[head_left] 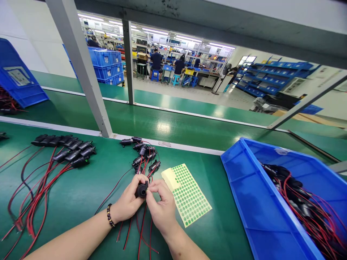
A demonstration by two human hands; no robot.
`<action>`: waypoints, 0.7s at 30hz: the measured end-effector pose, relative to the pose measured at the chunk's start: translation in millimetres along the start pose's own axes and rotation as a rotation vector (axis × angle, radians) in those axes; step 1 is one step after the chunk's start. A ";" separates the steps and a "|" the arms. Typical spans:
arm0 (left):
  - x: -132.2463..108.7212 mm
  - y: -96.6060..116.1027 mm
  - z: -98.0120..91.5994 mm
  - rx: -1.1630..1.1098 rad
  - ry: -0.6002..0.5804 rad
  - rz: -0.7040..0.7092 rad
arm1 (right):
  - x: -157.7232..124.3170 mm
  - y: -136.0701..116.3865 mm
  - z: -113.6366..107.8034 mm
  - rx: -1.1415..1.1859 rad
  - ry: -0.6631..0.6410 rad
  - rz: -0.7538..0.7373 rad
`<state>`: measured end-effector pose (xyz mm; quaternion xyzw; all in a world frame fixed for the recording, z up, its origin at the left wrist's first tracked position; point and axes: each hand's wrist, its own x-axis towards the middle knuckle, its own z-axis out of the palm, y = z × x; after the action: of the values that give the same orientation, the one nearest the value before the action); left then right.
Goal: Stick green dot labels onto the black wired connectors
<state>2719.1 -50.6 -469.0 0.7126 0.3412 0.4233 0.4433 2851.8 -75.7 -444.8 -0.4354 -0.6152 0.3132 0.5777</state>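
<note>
My left hand, with a beaded bracelet at the wrist, is closed around a small black pump. The pump's round end, with a hole in its middle, faces me. Thumb and forefinger of my right hand are pinched together against the pump's right side. Whatever lies between those fingertips is too small to make out. Just beyond my hands lies a loose group of similar black pumps with red and black wires. A sheet of round green stickers, its backing partly folded over, lies right of my right hand.
More wired pumps lie in rows on the left of the green table. At right stands a blue bin holding pumps. Another blue bin leans at far left. A grey post rises from the table's back edge; people sit far behind.
</note>
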 end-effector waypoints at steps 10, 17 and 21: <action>-1.6 -5.3 -7.2 0.213 -0.076 0.156 | 5.0 9.9 -0.4 0.239 -0.104 0.307; 3.3 2.7 -9.5 0.071 -0.136 0.083 | 7.2 5.7 -2.4 0.314 -0.157 0.351; 4.6 4.1 -10.0 0.101 -0.150 0.089 | 7.6 9.3 -1.3 0.346 -0.167 0.407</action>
<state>2712.4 -44.8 -461.4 0.7781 0.2958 0.3705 0.4120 2855.1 -65.1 -449.5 -0.4177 -0.4981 0.5579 0.5160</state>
